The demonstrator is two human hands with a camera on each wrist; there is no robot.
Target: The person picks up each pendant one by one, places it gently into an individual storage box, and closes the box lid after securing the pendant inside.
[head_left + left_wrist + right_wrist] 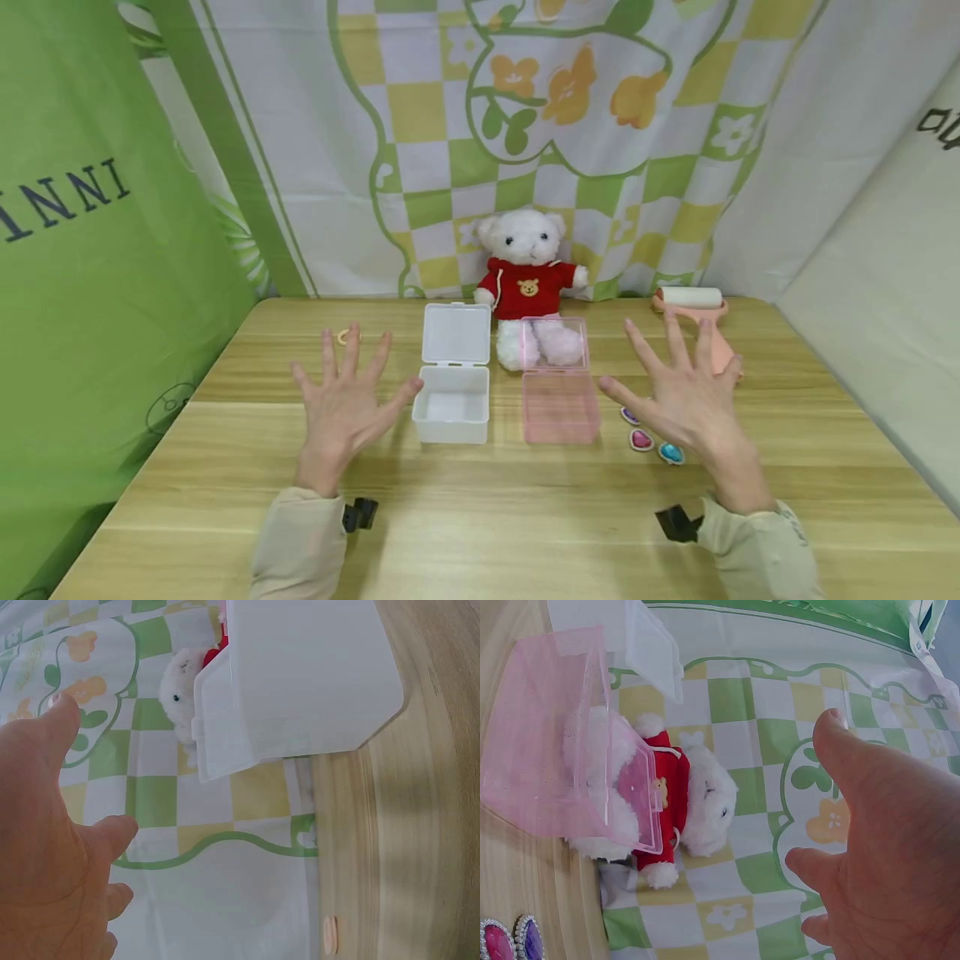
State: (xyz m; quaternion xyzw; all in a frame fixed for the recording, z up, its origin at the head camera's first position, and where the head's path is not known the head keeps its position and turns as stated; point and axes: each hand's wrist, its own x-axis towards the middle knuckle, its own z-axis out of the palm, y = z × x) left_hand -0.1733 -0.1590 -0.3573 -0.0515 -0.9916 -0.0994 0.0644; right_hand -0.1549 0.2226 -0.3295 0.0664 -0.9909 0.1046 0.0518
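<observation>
My left hand [343,410] is held over the table with fingers spread, holding nothing. Just right of it stands a white plastic box [451,418], its lid raised at the back. A small light-coloured ring [344,337] lies beyond the left fingertips. My right hand [692,402], likewise spread and holding nothing, is to the right of a clear pink box [560,421] whose lid also stands up. Close to that hand lie a pink heart gem [641,440], a blue gem [671,453] and a purple gem [629,415], partly hidden by the thumb side.
A white teddy bear [527,239] in a red hoodie sits behind the boxes against the patterned curtain [420,108]. At the back right lies a lint roller [692,298] with a pink handle, partly covered by the right fingers. The wooden table [495,525] runs under everything.
</observation>
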